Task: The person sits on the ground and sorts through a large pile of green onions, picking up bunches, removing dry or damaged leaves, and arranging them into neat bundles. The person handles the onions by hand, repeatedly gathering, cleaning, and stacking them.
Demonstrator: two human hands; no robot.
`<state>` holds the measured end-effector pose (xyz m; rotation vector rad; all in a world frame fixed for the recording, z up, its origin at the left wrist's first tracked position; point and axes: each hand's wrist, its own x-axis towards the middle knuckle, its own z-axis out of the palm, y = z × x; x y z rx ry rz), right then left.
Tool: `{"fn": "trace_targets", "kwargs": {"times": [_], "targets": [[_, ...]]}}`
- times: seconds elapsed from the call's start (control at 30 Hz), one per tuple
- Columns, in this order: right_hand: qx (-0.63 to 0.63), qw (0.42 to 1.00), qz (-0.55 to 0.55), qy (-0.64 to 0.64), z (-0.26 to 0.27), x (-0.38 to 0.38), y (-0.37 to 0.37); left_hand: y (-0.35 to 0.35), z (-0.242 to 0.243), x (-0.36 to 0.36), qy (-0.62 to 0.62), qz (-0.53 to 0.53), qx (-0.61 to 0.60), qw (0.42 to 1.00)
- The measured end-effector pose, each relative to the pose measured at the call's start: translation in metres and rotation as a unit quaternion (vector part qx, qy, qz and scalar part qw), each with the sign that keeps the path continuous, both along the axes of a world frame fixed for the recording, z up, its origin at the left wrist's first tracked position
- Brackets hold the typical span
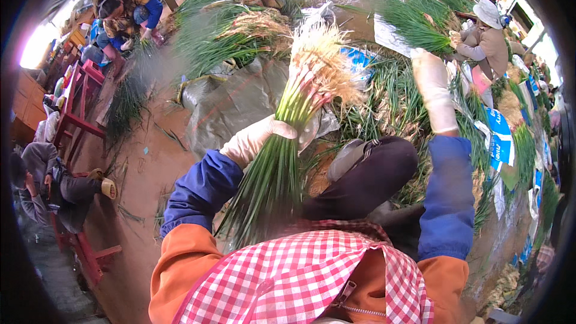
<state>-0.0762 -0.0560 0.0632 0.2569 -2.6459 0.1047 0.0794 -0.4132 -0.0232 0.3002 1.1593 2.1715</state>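
Note:
My left hand (263,139), in a pale glove, grips a thick bunch of green onions (288,112) around its stems. The roots point away from me and the green leaves hang down over my lap. Pale, shaggy roots (319,54) fan out at the far end above reddish bulbs. My right hand (429,76), also gloved, is stretched forward on the right, apart from the bunch. Its fingers look curled near the corner of a white sheet (391,36); whether they hold anything is hidden. Beneath that arm lies a pile of loose green onions (391,94).
A grey tarp (238,99) lies ahead, with heaped green onions (225,40) behind it. Co-workers handle onions at the upper left (130,18) and upper right (483,45). Red wooden benches (76,108) and a seated person (58,184) are at left. Blue-and-white bags (499,139) lie right.

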Motion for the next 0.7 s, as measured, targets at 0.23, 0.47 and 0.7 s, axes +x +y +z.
{"fn": "trace_targets", "kwargs": {"times": [0.23,0.47,0.7], "targets": [[-0.015,0.969,0.181,-0.166,-0.03,0.033,-0.136,-0.005,-0.061,-0.041,0.043,-0.028,-0.108,0.993],[0.063,0.995,-0.029,-0.077,-0.064,-0.043,0.078,-0.053,-0.093,-0.084,0.306,0.03,-0.577,0.756],[0.119,0.838,-0.034,-0.532,-0.254,0.129,0.155,-0.084,-0.244,-0.097,0.534,-0.183,-0.704,0.431]]}}
